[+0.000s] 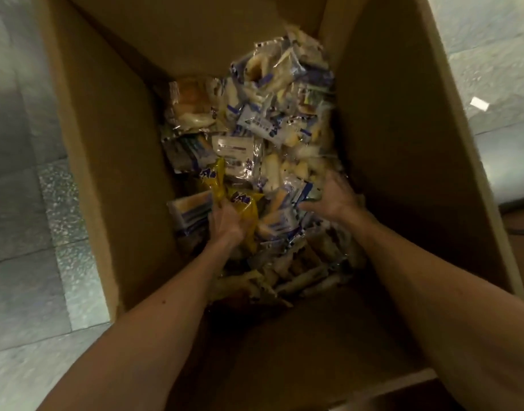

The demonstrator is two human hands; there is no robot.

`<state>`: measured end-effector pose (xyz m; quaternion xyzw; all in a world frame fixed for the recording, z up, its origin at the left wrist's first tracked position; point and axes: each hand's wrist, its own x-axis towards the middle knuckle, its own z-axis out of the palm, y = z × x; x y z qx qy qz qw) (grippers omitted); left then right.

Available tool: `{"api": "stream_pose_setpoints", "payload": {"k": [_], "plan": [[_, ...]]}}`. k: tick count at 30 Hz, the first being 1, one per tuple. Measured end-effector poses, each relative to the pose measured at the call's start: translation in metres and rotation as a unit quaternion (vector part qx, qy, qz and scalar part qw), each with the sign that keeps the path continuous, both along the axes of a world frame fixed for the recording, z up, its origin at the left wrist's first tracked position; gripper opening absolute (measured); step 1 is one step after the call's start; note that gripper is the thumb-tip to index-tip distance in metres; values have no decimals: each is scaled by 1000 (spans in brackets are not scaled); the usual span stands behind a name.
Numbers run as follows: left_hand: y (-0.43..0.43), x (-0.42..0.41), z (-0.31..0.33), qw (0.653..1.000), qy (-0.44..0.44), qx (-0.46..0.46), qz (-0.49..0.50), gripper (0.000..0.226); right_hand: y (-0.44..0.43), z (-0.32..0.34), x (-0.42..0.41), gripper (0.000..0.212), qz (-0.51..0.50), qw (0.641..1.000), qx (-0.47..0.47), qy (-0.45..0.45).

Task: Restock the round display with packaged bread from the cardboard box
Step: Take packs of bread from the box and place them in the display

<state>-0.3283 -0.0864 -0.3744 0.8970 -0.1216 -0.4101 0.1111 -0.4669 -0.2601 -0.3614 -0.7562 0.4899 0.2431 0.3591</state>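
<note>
My left hand (228, 222) squeezes yellow bread packs (217, 180); my right hand (333, 197) lies spread on the blue packs (280, 223), deep in the cardboard box (106, 143). They look light, squishy and slippery, so I would hold the crinkly ends softly

Open cardboard box (112, 143), seen from above: tall brown walls, top open. Its floor holds a loose heap of bread packets (263, 129) in clear wrappers printed blue and white, with pale rolls showing through. They lie at all angles, piled against the right wall. At the near left of the heap, a yellow packet (243, 203) with blue lettering is crumpled and partly raised, gripped by the left hand (228, 223). The right hand (335, 197) rests spread on clear packets beside the right wall.
</note>
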Motion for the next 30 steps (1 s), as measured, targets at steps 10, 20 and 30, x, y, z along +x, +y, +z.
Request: {"api": "stream_pose_setpoints", "payload": {"k": [10,20,30], "plan": [[-3,4,3,973,104,18,-206,123,-16,-10,7,127,39,999,9,31],[-26,14,7,920,207,77,-323,101,-5,-2,-3,80,-6,1000,-1,-25],[-23,8,19,847,111,117,-507,114,13,1,1,37,12,995,85,-55]]}}
